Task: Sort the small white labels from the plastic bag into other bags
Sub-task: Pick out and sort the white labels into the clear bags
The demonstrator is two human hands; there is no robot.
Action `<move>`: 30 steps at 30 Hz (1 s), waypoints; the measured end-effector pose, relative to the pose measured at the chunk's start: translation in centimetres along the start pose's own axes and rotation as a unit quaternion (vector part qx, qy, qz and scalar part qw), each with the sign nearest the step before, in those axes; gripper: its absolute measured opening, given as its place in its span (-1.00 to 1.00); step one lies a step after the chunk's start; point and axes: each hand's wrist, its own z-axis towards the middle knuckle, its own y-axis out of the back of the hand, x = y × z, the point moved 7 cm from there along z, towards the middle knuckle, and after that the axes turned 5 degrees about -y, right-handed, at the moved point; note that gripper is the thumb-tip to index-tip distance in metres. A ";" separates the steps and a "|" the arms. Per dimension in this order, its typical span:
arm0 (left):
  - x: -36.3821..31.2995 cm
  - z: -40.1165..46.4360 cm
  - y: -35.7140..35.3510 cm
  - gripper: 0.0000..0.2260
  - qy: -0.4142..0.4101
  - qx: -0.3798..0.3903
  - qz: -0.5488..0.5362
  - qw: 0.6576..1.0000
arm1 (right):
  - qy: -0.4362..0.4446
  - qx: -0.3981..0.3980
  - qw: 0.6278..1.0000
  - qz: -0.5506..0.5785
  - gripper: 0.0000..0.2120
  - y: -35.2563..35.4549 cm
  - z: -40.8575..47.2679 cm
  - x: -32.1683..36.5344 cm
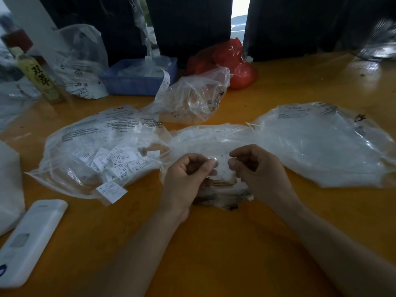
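Clear plastic bags: five — left (102, 146), centre (214, 144), right (321, 144), rear (192, 97), far-left upright (81, 61). Small white paper labels (115, 161): too many to count. Blue plastic basket (137, 80): one. White remote control (30, 243): one. Red plastic bag (231, 61): one.

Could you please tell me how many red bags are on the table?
1: the red bag sits at the table's far edge, behind a crumpled clear bag. Others may be hidden.

A single head-worn wide-angle view looks forward and down from close above the yellow table (214, 254). Both forearms enter from the bottom edge; dark curtains (192, 28) close the far side.
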 end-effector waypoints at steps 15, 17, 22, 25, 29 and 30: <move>-0.4 0.5 0.0 -0.82 0.011 0.011 -0.132 0.991 | 0.087 0.074 0.899 -0.422 -0.59 -3.3 0.5 -0.5; -0.3 0.5 -0.1 -0.82 0.000 0.010 -0.104 0.994 | 0.104 0.070 0.889 -0.441 -0.61 -3.5 0.3 -0.3; -0.3 0.2 -0.1 -0.92 -0.003 0.010 -0.073 0.997 | 0.156 0.043 0.870 -0.465 -0.76 -3.7 -0.1 1.0; -0.2 0.2 0.1 -0.84 -0.005 -0.002 -0.042 0.999 | 0.155 0.031 0.892 -0.424 -0.77 -3.6 0.1 1.3; 0.0 0.1 0.4 -0.85 0.015 -0.005 -0.027 1.000 | 0.095 -0.065 0.970 -0.215 -0.88 -0.7 0.1 1.7; 0.1 0.1 0.3 -0.85 0.022 -0.002 -0.034 0.999 | 0.082 -0.083 0.977 -0.179 -0.88 -0.1 0.1 1.5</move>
